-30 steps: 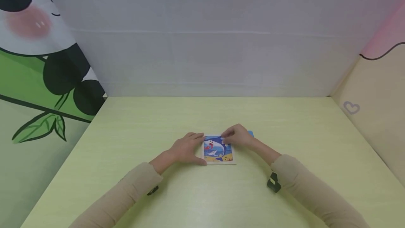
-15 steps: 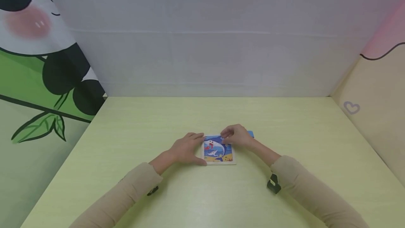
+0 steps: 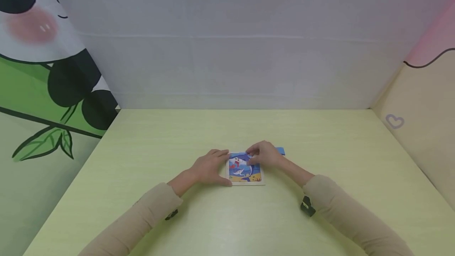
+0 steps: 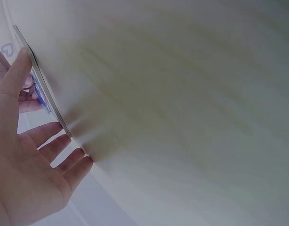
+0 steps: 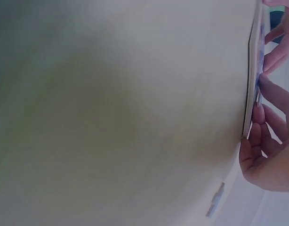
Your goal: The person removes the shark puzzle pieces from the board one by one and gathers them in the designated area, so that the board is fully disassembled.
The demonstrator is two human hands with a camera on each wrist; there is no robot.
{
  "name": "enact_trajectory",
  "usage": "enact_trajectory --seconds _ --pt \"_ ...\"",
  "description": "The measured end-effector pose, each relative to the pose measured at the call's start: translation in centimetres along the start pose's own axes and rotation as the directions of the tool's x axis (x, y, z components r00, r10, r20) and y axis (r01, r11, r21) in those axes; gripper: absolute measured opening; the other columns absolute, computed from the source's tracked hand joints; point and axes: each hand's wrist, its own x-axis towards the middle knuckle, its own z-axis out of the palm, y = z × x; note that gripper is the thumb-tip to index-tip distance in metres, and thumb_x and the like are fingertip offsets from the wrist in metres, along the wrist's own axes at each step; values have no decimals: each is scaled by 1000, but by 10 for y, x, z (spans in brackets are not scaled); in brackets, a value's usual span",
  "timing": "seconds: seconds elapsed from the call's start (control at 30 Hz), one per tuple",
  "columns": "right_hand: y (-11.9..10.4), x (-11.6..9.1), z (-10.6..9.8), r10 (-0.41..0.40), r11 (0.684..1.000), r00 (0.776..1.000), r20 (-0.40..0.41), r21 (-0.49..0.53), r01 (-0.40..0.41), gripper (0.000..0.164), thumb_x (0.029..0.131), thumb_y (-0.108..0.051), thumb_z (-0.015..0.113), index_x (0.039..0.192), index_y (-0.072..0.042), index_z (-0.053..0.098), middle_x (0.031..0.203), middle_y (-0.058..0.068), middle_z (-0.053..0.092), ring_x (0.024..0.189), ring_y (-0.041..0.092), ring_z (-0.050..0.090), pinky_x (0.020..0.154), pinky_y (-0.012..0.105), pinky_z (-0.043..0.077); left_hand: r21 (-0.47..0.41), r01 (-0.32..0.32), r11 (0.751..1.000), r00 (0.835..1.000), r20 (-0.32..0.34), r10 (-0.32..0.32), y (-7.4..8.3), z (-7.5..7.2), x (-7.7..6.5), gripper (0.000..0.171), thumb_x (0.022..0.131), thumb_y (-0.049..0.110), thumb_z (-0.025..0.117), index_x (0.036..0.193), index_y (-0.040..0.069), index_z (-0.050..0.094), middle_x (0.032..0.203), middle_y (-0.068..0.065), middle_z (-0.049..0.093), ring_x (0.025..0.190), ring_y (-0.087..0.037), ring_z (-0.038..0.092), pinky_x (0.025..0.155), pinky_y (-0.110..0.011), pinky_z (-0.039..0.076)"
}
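Note:
A square jigsaw puzzle [image 3: 239,174] with a whale picture lies in a pale frame on the table. My left hand [image 3: 210,167] steadies the frame's left side, thumb at the near corner and extended fingers at the far one. In the left wrist view those fingertips [image 4: 87,160] reach the tabletop. Over the puzzle's upper right my right hand [image 3: 264,154] pinches a puzzle piece [image 5: 259,98] between thumb and index finger, its thin edge raised from the board. The curled fingers cover part of the picture. Behind the right hand lies a small flat blue piece [image 3: 281,151].
The pale yellow table [image 3: 227,220] ends at a grey-white backdrop [image 3: 227,62]. Printed side panels flank it, with a panda [image 3: 35,23] at left and a heart [image 3: 395,121] at right. A black wrist device [image 3: 307,206] hangs under the right sleeve.
My right hand has shifted slightly left and toward me over the puzzle, and its fingers have spread a little. The upper part of the picture looks different. The left hand holds its place.

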Motion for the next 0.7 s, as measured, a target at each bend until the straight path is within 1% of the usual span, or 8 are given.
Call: enact_trajectory --seconds 0.07,0.27,0.33,0.43,0.5,0.57,0.7 --pt "0 1 -1 -55 997 998 16 -44 55 33 72 -14 76 102 -4 68 89 2 68 78 10 59 71 24 49 -3 3 1000 1000 0 -3 0 -1 -1 92 68 58 69 138 7 38 144 -7 34 129 -25 32 98 -43 38" --pt "-2 2 -6 -163 979 984 64 -112 170 30 74 -14 74 100 -1 68 92 6 68 80 12 60 71 23 50 -10 5 1000 1000 0 -5 1 -2 -1 91 68 57 69 138 7 38 144 -7 34 129 -25 31 98 -43 38" --pt "-2 3 -7 -211 963 974 81 -152 222 30 74 -15 74 100 0 68 92 7 68 81 13 60 72 23 50 -8 4 1000 1000 -1 -4 1 -2 -1 91 68 57 69 137 7 39 144 -7 34 129 -25 32 98 -43 38" --pt "0 6 -8 -281 930 955 100 -218 296 30 75 -17 74 99 0 69 89 7 68 79 12 61 71 21 50 -2 3 1000 1000 -2 -3 2 -1 -1 92 68 58 69 137 6 39 144 -7 34 129 -25 32 98 -43 38" --pt "2 8 -9 -311 912 944 112 -246 329 31 75 -18 74 99 0 69 89 7 69 78 11 61 70 20 50 0 2 1000 1000 -4 -2 2 -1 -1 92 68 58 69 137 6 39 144 -7 34 129 -25 32 98 -43 38" --pt "4 8 -9 -327 902 938 119 -259 347 31 76 -19 73 99 1 68 89 7 69 77 11 62 70 19 50 5 3 1000 1000 -4 -3 2 0 0 92 68 58 69 137 7 39 144 -7 34 129 -25 32 97 -43 39" --pt "5 8 -10 -345 896 931 117 -255 364 31 76 -19 73 99 1 68 88 8 69 77 11 61 70 21 50 1 2 1000 1000 -4 -2 2 0 1 91 68 57 70 137 7 39 144 -7 34 129 -25 32 98 -43 38"
